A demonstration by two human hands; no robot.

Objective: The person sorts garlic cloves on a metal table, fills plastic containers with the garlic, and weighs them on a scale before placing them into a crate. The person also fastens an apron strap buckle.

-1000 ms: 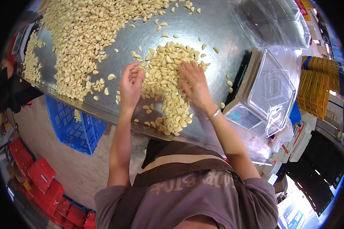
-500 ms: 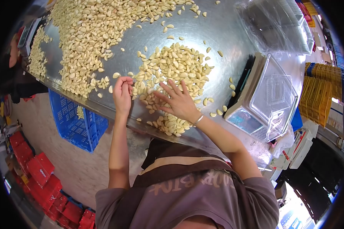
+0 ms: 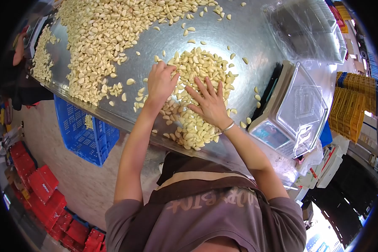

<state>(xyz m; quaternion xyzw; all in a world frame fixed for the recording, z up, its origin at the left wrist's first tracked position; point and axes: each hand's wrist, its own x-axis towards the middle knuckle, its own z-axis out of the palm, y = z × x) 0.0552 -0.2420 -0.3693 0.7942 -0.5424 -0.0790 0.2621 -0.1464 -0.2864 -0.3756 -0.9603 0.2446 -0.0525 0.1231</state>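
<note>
Peeled garlic cloves [image 3: 197, 134] form a small pile on the metal table [image 3: 243, 35] in front of me. My left hand [image 3: 160, 86] is at the left edge of this pile, back upward, its fingers bent over the cloves and its thumb apart from them. Whether a clove lies under those fingers is hidden. Spread wide, my right hand [image 3: 210, 103] rests palm down on the middle of the pile, with a bracelet [image 3: 227, 127] at the wrist. Cloves lie above, between and below the two hands.
A larger heap of garlic cloves [image 3: 96, 42] covers the table's far left. To the right stand a scale [image 3: 269, 133] with a clear plastic tray [image 3: 302, 107] on it and stacked clear trays [image 3: 308, 33]. A blue crate [image 3: 77, 134] is below the edge; another person's arm [image 3: 19, 50] shows far left.
My left hand has moved up and right, from beside the pile onto its left edge, and its curled fingers have loosened. My right hand has shifted slightly right and down, still spread.
</note>
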